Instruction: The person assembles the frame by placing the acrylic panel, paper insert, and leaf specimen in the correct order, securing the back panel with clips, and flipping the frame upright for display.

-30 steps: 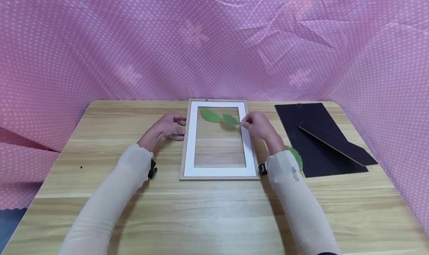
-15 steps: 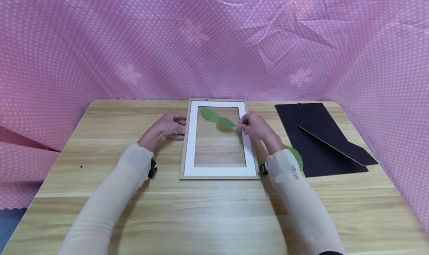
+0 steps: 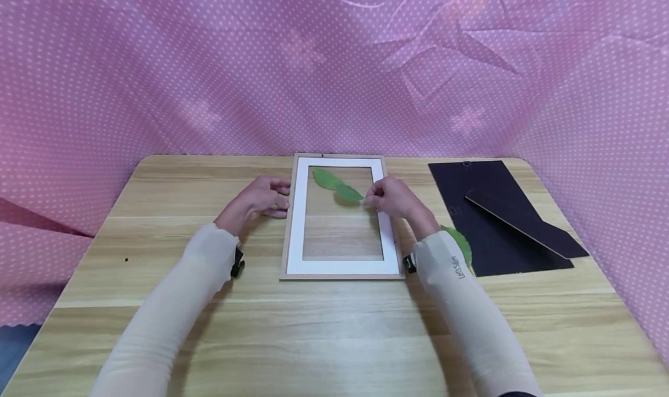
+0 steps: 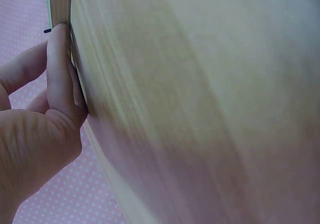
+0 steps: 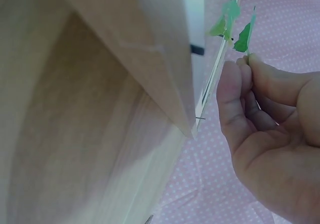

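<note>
A picture frame with a thin wooden border and white mat lies on the table. One green leaf rests inside the mat's opening near its top left. Between thumb and fingertips, my right hand pinches the stem end of a second green leaf, holding it over the opening. This leaf's tip overlaps the first leaf in the head view. My left hand is at the frame's left side; in the left wrist view, its fingers touch the wooden edge.
To the right lies a black backing board with a stand leg angled across it. Another green leaf is partly hidden behind the right sleeve. A small black speck sits at the left. Pink dotted cloth hangs behind the table.
My right hand has shifted slightly left and toward me, bringing the pinched leaf from beside the first leaf to overlapping it. My left hand stays still at the frame.
</note>
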A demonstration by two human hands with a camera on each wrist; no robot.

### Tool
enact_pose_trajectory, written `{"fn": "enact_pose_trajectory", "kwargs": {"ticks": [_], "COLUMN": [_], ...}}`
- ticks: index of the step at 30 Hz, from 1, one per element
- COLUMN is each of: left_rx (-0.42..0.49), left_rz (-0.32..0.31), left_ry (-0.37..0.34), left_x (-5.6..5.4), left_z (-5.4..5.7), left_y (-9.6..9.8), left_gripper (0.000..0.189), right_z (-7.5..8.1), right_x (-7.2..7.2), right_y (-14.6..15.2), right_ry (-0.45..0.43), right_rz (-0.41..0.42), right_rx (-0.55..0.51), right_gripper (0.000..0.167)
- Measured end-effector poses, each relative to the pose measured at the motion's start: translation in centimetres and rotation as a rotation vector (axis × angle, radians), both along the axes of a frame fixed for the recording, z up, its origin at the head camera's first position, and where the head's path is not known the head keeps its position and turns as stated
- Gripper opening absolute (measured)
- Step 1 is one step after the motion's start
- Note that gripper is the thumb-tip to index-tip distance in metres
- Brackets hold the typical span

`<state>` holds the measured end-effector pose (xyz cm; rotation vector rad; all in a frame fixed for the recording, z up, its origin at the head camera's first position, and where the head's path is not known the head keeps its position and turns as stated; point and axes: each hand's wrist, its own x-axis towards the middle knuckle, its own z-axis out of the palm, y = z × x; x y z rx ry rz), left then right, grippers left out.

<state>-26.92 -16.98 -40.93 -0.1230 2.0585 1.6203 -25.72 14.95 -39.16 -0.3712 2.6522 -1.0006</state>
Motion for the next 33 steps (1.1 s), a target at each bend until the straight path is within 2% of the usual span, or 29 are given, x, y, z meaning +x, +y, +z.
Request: {"fn": "enact_pose_trajectory", "kwargs": {"ticks": [12,33], "left_rx": [0.004,0.009], "left_rz": [0.004,0.013], "left_ry": [-0.008,-0.013], "left_x": [0.05,-0.12], "left_z": [-0.22,-0.03], "left_y": [-0.07,0.11], "left_gripper": [0.073,0.073], "right_z": [-0.08,-0.14], "right_x": [-0.05,-0.44], "right_y": [-0.50,-0.86], "right_ry": [0.009,-0.068], "right_rz": [0.055,-0.001], "right_rx": [0.077,0.075], "right_gripper": [0.012,0.012]}}
